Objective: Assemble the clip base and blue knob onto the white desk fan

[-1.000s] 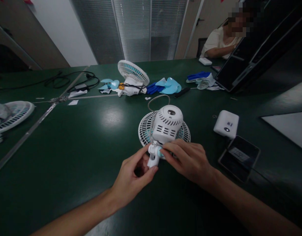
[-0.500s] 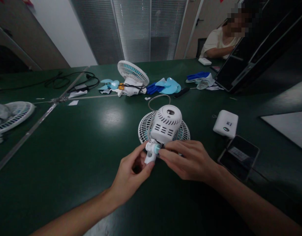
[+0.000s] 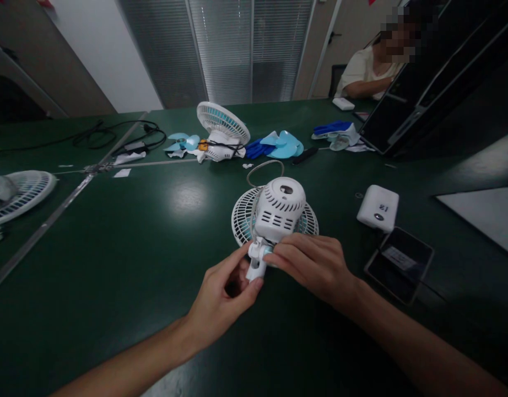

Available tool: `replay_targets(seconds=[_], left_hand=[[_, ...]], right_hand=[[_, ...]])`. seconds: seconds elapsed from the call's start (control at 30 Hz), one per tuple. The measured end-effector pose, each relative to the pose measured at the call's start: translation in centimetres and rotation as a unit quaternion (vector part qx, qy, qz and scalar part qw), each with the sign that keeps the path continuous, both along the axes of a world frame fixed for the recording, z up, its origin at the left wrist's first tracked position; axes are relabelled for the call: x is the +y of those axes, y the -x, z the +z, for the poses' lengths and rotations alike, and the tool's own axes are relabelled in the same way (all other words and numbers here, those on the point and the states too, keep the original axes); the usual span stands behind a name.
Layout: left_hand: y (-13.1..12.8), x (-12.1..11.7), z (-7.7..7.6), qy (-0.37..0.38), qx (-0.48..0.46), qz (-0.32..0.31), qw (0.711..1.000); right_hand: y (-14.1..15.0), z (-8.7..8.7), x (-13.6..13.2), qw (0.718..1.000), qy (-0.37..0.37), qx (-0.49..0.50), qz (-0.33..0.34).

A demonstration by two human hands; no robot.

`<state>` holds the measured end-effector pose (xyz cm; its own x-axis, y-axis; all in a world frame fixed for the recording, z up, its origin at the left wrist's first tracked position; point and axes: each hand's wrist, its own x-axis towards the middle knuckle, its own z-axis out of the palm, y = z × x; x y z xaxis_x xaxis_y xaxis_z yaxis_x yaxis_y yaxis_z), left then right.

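Observation:
A small white fan (image 3: 279,209) lies grille-down on the dark green table (image 3: 125,237), its motor housing facing up. My left hand (image 3: 223,295) pinches the fan's white neck bracket (image 3: 256,264) between thumb and fingers. My right hand (image 3: 314,264) is closed on the light blue knob at the side of that bracket, just below the motor housing. A loop of grey cable (image 3: 264,165) curls behind the fan.
A white box (image 3: 378,208) and a dark phone (image 3: 398,263) lie to the right. A second fan (image 3: 223,129), blue blades (image 3: 285,144) and blue gloves (image 3: 332,129) lie further back. Another grille (image 3: 20,193) is at the left edge. A person sits at the far right corner behind a black monitor (image 3: 406,105).
My right hand's fingers have shifted slightly on the blue knob, and the fan has rocked a little; both hands stay on the bracket.

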<state>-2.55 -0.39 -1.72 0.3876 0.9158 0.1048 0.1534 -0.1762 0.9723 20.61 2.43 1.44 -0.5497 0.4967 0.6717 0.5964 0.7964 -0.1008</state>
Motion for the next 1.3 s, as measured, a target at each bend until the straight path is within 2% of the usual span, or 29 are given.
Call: replay_targets(seconds=[0.07, 0.27, 0.4, 0.53, 0.73, 0.83, 0.97, 1.13, 1.3], left_hand=[[0.0, 0.0, 0.0, 0.005, -0.001, 0.007, 1.000], [-0.1, 0.0, -0.2, 0.003, -0.011, 0.028, 1.000], [0.0, 0.0, -0.3, -0.007, -0.002, 0.015, 1.000], [-0.1, 0.0, -0.1, -0.007, 0.002, 0.018, 1.000], [0.0, 0.1, 0.0, -0.007, -0.003, 0.039, 0.999], [-0.1, 0.0, 0.1, -0.017, 0.009, 0.020, 1.000], [-0.1, 0.0, 0.0, -0.013, 0.009, 0.018, 1.000], [0.0, 0.1, -0.1, -0.003, 0.000, 0.044, 0.999], [-0.1, 0.1, -0.1, -0.012, 0.014, 0.020, 1.000]], right_hand=[[0.0, 0.0, -0.1, 1.000, -0.005, 0.003, -0.017], [-0.8, 0.1, 0.1, 0.997, -0.029, -0.066, 0.026], [-0.2, 0.0, 0.1, 0.999, -0.038, -0.021, -0.006], [0.1, 0.0, -0.3, 0.999, -0.027, -0.020, -0.042], [-1.0, 0.2, 0.2, 0.996, -0.025, -0.078, 0.041], [-0.7, 0.2, 0.2, 0.999, -0.035, -0.034, 0.022], [-0.2, 0.1, -0.1, 0.999, -0.023, -0.024, -0.020], [-0.7, 0.0, 0.1, 0.997, -0.021, -0.066, 0.027], [-0.3, 0.2, 0.0, 0.999, -0.016, -0.033, 0.013]])
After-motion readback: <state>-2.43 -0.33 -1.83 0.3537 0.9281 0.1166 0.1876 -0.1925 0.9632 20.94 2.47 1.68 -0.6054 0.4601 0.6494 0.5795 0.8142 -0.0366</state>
